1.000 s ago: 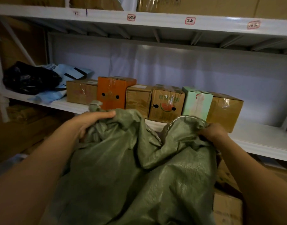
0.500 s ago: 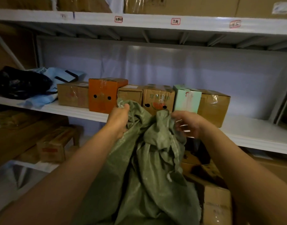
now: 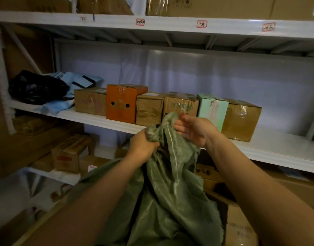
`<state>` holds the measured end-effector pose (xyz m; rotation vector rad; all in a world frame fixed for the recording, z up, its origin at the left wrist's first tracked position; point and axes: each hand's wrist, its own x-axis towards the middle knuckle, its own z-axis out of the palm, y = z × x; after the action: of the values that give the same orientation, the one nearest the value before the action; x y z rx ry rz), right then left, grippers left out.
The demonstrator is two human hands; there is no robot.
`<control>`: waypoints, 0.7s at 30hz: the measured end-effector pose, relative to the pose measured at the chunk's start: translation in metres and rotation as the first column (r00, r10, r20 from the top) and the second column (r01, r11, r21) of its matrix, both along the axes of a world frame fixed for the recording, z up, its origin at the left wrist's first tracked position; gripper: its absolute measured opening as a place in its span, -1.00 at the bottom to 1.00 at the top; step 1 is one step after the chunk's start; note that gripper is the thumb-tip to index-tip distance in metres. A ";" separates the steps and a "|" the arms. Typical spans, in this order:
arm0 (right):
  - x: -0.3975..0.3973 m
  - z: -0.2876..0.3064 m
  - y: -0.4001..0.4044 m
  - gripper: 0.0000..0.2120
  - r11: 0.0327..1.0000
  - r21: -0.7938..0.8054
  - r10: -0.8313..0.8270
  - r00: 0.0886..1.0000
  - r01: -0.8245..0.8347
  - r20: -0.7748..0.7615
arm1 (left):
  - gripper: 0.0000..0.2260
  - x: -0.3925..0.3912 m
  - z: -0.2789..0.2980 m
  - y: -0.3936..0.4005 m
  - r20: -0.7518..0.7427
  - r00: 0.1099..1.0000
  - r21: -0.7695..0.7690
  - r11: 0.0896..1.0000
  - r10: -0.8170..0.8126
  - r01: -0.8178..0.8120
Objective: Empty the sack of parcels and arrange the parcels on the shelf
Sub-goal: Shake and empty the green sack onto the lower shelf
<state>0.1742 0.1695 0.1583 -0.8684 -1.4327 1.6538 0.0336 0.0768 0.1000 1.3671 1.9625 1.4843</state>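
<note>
A limp green woven sack [image 3: 170,183] hangs in front of the white middle shelf [image 3: 277,150]. My left hand [image 3: 143,148] is fisted around the bunched sack top. My right hand [image 3: 193,128] pinches the sack's upper edge with the thumb and fingers. On the shelf stands a row of parcels: a brown box [image 3: 90,101], an orange box [image 3: 124,102] with two round holes, a brown box [image 3: 149,108], a printed brown box [image 3: 181,105], a mint-green box [image 3: 212,108] and a taped brown box [image 3: 241,119]. What is inside the sack is hidden.
A black bag [image 3: 35,87] and blue mailers [image 3: 78,80] lie at the shelf's left end. Cardboard boxes [image 3: 71,153] fill the lower shelf, more cartons [image 3: 209,6] sit on the top shelf. Brown boxes [image 3: 241,228] stand low at the right, beside the sack.
The sack's mouth, spread wide a second ago, is now gathered. My two hands have come together at its top, and the view has shifted slightly to the left.
</note>
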 end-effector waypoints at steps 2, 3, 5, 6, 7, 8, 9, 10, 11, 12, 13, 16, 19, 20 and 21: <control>0.007 -0.006 0.002 -0.62 0.945 0.326 -0.068 0.990 0.026 0.120 | -0.66 -0.014 -0.003 0.001 0.139 0.985 -0.023 0.995 0.104 -0.101; 0.012 -0.006 -0.002 -0.48 0.872 0.489 -0.083 0.976 -0.028 0.203 | -0.67 -0.022 -0.004 0.002 0.207 0.969 -0.026 0.991 0.133 -0.131; 0.016 -0.003 -0.015 -0.27 0.698 0.632 0.007 0.885 -0.338 0.466 | -0.70 -0.032 -0.005 0.006 0.330 0.931 -0.025 0.987 0.158 -0.159; 0.015 -0.006 -0.021 -0.23 0.588 0.632 -0.021 0.772 -0.505 0.636 | -0.72 -0.033 -0.004 0.006 0.379 0.910 -0.035 0.985 0.169 -0.168; 0.011 -0.011 -0.025 -0.25 0.456 0.640 -0.168 0.647 -0.618 0.744 | -0.73 -0.035 -0.002 0.007 0.404 0.899 -0.047 0.985 0.170 -0.165; 0.005 -0.018 -0.026 -0.32 0.306 0.669 -0.358 0.569 -0.677 0.740 | -0.74 -0.035 0.000 0.007 0.421 0.893 -0.061 0.987 0.158 -0.146; 0.000 -0.025 -0.025 -0.46 0.176 0.710 -0.486 0.567 -0.682 0.665 | -0.73 -0.035 0.002 0.006 0.444 0.887 -0.065 0.992 0.127 -0.110; -0.003 -0.029 -0.025 -0.62 0.104 0.745 -0.548 0.587 -0.659 0.596 | -0.73 -0.033 0.005 0.004 0.495 0.866 -0.061 0.997 0.073 -0.049; -0.004 -0.030 -0.023 -0.75 0.077 0.785 -0.568 0.619 -0.615 0.542 | -0.75 -0.031 0.008 0.000 0.566 0.824 -0.053 0.998 0.000 0.036; -0.002 -0.029 -0.018 -0.77 0.084 0.834 -0.568 0.661 -0.545 0.490 | -0.78 -0.029 0.011 -0.005 0.647 0.760 -0.040 0.991 -0.069 0.125; -0.001 -0.026 -0.014 -0.73 0.116 0.888 -0.578 0.696 -0.446 0.425 | -0.80 -0.030 0.013 -0.009 0.706 0.704 -0.039 0.987 -0.082 0.154; 0.008 -0.007 -0.006 -0.66 0.266 0.961 -0.755 0.603 -0.078 0.258 | -0.70 -0.045 0.022 -0.015 0.861 0.507 0.007 0.998 0.030 -0.070; 0.001 0.005 -0.012 -0.57 0.300 0.954 -0.845 0.461 -0.012 0.271 | -0.68 -0.057 0.034 -0.017 0.794 0.575 0.072 0.911 0.195 -0.407; -0.008 0.006 -0.013 -0.56 0.340 0.939 -0.796 0.513 -0.060 0.321 | -0.72 -0.052 0.039 -0.019 0.719 0.674 0.133 0.919 0.169 -0.372; -0.018 0.007 -0.021 -0.55 0.382 0.915 -0.719 0.581 -0.127 0.381 | -0.73 -0.043 0.042 -0.021 0.648 0.760 0.204 0.951 0.048 -0.234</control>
<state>0.1559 0.1490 0.1652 -1.1071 -2.1414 -0.1005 -0.0097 0.0556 0.1421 0.6411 1.4714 2.0178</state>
